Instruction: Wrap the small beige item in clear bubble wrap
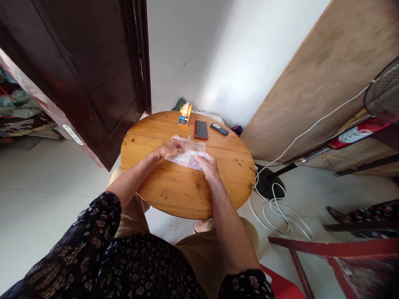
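Note:
A sheet of clear bubble wrap (195, 146) lies on the round wooden table (174, 195), part of it bunched up at its near side. My left hand (172, 148) rests on the sheet's left part with its fingers curled; whether they pinch the plastic is hard to make out. At the near right side my right hand (208, 164) is closed on the folded edge, thumb on top. Whether anything lies inside the folds cannot be seen.
Toward the table's back stand an orange tape dispenser (185, 114), a red-edged phone (201, 130) and a dark remote control (219, 128). A white wall rises behind. On the right are a fan base (270, 182), a loose white cable (288, 226) and another person's foot (338, 215).

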`<state>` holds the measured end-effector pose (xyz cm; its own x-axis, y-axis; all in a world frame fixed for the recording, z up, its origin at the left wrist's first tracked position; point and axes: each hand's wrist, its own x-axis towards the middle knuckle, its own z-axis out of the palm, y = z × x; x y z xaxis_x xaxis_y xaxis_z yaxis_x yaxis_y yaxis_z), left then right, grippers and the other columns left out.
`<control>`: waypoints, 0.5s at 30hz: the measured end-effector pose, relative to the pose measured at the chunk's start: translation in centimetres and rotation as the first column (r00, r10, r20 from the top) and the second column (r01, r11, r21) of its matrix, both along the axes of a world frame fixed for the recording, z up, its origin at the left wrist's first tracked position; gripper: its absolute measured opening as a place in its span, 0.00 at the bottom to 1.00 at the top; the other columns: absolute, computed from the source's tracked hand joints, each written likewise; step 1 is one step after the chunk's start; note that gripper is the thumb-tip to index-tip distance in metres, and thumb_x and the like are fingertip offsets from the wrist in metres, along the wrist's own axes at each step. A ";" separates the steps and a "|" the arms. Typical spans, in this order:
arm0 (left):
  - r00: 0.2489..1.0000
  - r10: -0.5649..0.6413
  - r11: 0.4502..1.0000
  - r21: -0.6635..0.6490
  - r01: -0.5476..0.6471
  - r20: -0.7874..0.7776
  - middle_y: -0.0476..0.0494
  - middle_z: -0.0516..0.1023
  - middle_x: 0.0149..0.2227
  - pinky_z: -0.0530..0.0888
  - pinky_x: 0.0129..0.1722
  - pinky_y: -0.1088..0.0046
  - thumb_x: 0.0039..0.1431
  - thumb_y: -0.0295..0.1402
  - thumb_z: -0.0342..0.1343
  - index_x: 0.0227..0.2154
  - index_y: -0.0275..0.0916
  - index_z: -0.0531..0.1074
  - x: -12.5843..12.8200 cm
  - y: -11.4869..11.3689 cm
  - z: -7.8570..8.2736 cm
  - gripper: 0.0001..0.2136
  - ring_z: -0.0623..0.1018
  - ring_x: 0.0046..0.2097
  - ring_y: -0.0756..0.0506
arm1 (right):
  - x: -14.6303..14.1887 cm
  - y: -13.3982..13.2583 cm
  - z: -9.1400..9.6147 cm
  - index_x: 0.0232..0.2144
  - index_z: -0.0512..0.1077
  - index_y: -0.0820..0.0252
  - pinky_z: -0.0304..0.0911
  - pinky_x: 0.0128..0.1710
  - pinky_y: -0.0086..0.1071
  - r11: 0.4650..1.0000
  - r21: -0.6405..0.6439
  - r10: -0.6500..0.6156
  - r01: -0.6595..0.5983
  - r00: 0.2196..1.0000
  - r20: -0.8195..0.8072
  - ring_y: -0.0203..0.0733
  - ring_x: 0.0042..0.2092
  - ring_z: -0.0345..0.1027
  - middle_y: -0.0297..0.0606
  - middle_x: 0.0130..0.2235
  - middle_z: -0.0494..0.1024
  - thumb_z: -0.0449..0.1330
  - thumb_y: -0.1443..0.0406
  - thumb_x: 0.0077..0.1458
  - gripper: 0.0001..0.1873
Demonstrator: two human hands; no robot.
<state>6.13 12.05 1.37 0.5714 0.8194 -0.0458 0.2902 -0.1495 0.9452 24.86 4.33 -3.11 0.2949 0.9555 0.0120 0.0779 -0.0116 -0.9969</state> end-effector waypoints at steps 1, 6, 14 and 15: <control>1.000 -0.007 1.000 -0.016 0.007 0.007 0.55 0.67 0.20 0.60 0.22 0.80 0.42 0.29 0.58 0.22 0.36 0.70 0.0 0.1 -0.1 0.03 0.64 0.23 0.55 | 0.0 -0.1 0.1 0.27 0.74 0.58 0.64 0.29 0.33 1.000 0.001 -0.007 0.007 1.000 -0.006 0.39 0.27 0.67 0.32 0.25 0.76 0.69 0.50 0.35 0.21; 1.000 -0.030 0.997 -0.075 0.030 0.004 0.55 0.69 0.20 0.60 0.24 0.80 0.42 0.27 0.59 0.22 0.34 0.71 0.0 0.1 -0.2 0.03 0.65 0.23 0.55 | 0.4 -0.6 0.8 0.21 0.69 0.58 0.55 0.25 0.29 1.000 -0.021 -0.004 0.005 0.999 0.043 0.33 0.25 0.59 0.28 0.21 0.69 0.68 0.49 0.36 0.20; 0.998 -0.051 0.997 -0.063 0.049 -0.037 0.57 0.67 0.20 0.61 0.28 0.78 0.42 0.25 0.56 0.21 0.34 0.70 0.0 -0.1 0.0 0.01 0.64 0.24 0.56 | 1.5 -0.3 0.2 0.19 0.63 0.55 0.49 0.25 0.29 0.995 -0.066 -0.043 0.079 0.899 0.436 0.34 0.24 0.54 0.25 0.19 0.61 0.62 0.54 0.43 0.16; 0.998 -0.054 0.997 -0.057 0.051 -0.039 0.57 0.66 0.20 0.61 0.28 0.78 0.42 0.25 0.56 0.21 0.34 0.69 0.0 0.0 0.0 0.01 0.63 0.24 0.56 | 1.6 -0.4 0.3 0.20 0.63 0.55 0.50 0.26 0.30 0.994 -0.055 -0.055 0.096 0.861 0.505 0.35 0.25 0.56 0.26 0.20 0.63 0.62 0.54 0.45 0.15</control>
